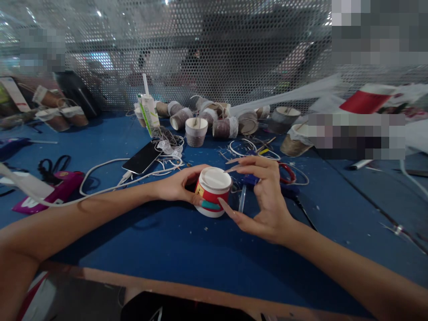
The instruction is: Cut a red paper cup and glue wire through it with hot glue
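Note:
A short white and red paper cup [214,191] sits near the middle of the blue table, its white top facing up. Around its left side wraps my left hand [187,187], with the thumb, which has a long teal nail, across the front. My right hand [264,200] is at the cup's right side, fingers spread and curved, long nails close to the rim and the front wall. Whether those nails touch the cup is hard to tell. Behind my right hand lies a blue glue gun [250,179] with a clear glue stick.
A black phone [142,158] with a white cable lies behind my left forearm. Several twine-wrapped cups [225,128] stand or lie along the perforated metal screen [200,53]. A purple power strip [50,191] is at the left, a drink carton [149,113] at the back.

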Demonstrator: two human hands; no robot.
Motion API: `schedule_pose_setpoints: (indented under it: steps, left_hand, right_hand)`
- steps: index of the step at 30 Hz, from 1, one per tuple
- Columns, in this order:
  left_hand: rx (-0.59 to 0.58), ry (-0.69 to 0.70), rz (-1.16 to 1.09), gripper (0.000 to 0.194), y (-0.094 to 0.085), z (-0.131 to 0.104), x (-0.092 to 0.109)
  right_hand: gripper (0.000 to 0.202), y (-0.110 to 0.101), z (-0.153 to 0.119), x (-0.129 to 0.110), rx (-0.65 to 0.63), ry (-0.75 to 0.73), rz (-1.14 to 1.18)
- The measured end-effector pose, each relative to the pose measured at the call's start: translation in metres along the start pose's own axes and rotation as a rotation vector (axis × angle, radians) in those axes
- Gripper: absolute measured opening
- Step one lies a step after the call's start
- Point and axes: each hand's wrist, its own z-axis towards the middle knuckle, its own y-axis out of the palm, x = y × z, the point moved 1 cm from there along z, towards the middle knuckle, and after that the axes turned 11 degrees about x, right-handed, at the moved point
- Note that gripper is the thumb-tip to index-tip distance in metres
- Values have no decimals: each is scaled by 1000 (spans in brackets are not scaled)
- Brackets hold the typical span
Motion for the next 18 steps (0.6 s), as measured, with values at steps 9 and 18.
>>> schedule_pose_setpoints:
  steps: [9, 18]
  left_hand:
    - [-19, -80, -212, 59, -8, -1, -2]
    - [-38, -68, -272, 61, -8, 1, -3]
  right_hand:
    - [75, 0, -2, 4, -144, 50, 103]
    - [102, 1, -10, 11, -179, 15, 94]
